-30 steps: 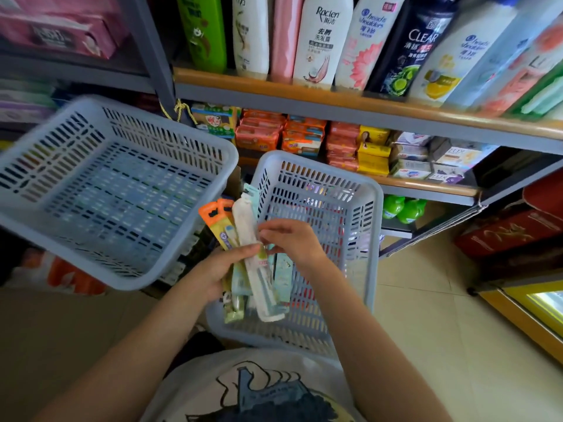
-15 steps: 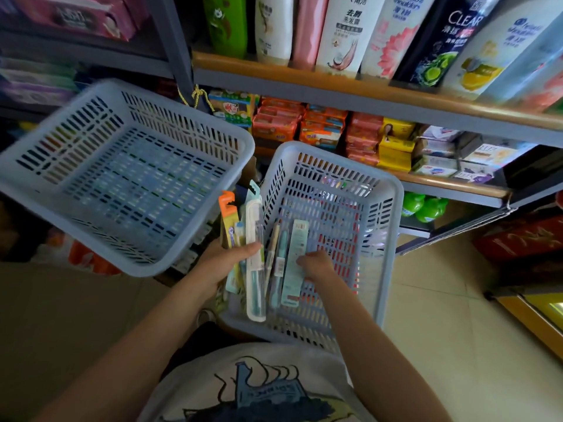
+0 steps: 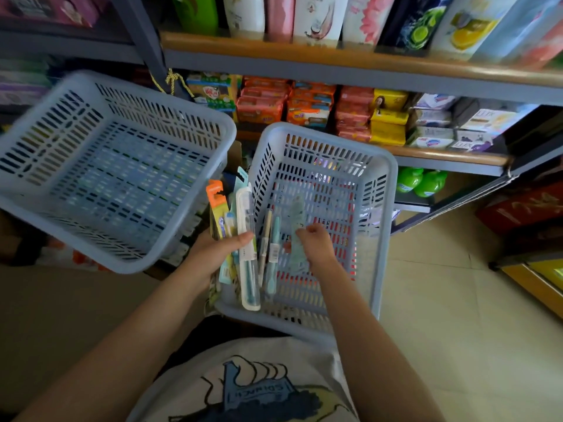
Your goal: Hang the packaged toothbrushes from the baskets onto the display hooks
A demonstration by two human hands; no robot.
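Observation:
My left hand [image 3: 210, 254] grips a bundle of packaged toothbrushes [image 3: 234, 226] upright at the left wall of the right-hand basket [image 3: 387, 208]; a long clear case [image 3: 247, 239] is at the front, an orange-topped pack [image 3: 217, 202] behind. My right hand [image 3: 315, 243] is inside that basket and pinches a pale green toothbrush pack [image 3: 297, 220], blurred by motion. Two loose toothbrushes [image 3: 271, 239] lie on the basket floor between my hands. The left-hand basket [image 3: 122, 102] is tilted toward me and holds nothing. No display hooks show.
Shelves [image 3: 335, 60] behind the baskets carry shampoo bottles [image 3: 320, 13] above and soap boxes [image 3: 307, 108] below. Green bottles [image 3: 422, 181] stand lower right. Tiled floor [image 3: 457, 300] lies to the right, and a red box [image 3: 524, 205] and a yellow-edged cabinet [image 3: 536, 281] stand at the far right.
My right hand left the bundle, went down into the right basket and has picked up the pale green pack. My left hand keeps holding the bundle. The camera tilted slightly.

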